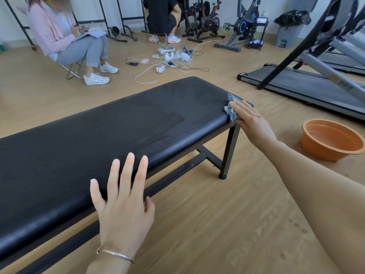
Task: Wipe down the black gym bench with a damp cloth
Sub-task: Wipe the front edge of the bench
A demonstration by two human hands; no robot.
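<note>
The black gym bench (110, 135) runs from the lower left to the middle right, its padded top glossy. A blue and white cloth (230, 108) lies bunched on the bench's right end corner. My right hand (250, 121) presses flat on that cloth, fingers stretched out over it and pointing up-left. My left hand (122, 202) rests flat on the bench's near edge, fingers spread, with nothing in it; a thin silver bracelet circles its wrist.
An orange basin (333, 142) with water stands on the wood floor right of the bench. A treadmill (308, 84) lies behind it. Chargers and cables (171, 58) litter the floor beyond the bench. Two people sit at the back, beside exercise bikes (209, 22).
</note>
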